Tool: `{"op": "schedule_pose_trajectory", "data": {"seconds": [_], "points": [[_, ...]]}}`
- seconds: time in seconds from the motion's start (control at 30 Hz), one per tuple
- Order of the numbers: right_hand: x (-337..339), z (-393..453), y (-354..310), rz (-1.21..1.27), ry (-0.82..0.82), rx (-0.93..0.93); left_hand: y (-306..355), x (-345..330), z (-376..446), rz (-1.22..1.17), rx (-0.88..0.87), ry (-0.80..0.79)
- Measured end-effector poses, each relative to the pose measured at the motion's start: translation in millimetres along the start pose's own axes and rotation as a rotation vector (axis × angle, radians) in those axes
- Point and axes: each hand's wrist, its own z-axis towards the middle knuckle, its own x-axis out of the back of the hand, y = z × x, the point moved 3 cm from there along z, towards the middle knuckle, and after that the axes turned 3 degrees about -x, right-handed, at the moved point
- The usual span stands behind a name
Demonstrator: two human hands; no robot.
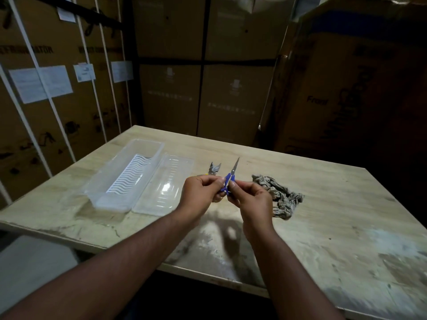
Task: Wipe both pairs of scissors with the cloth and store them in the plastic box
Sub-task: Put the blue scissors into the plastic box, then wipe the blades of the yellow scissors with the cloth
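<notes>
Blue-handled scissors are held above the table, their closed blades pointing up and away. My left hand pinches the blue handle from the left and my right hand grips it from the right. A second pair of scissors with short open blades and a bit of yellow handle lies on the table just behind my left hand, mostly hidden. The crumpled grey cloth lies on the table to the right of my right hand. The clear plastic box, with a white ribbed insert, stands open at the left.
The box's clear lid lies flat beside the box on its right. The pale wooden table has a stained, worn top. Tall cardboard cartons close in behind and on both sides.
</notes>
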Motion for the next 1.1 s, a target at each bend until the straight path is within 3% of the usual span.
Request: {"op": "schedule_pose_trajectory", "data": {"seconds": [0.17, 0.33, 0.47, 0.6, 0.73, 1.1], "points": [[-29, -11, -15, -0.073, -0.093, 0.048, 36, 23, 6, 0.05, 0.009, -0.037], [-36, -16, -25, -0.136, -0.141, 0.064, 94, 122, 43, 0.251, -0.097, 0.231], [-25, -20, -18, -0.156, -0.158, 0.057, 97, 207, 74, 0.584, 0.015, 0.348], [-10, -14, -1, -0.202, -0.008, 0.091, 71, 227, 89, 0.836, 0.149, 0.259], [1, -9, 3, -0.215, 0.022, 0.103, 53, 224, 92, 0.963, 0.219, 0.139], [20, 1, 14, -0.258, 0.029, 0.083, 38, 203, 87, 1.65, 0.165, 0.007]]}}
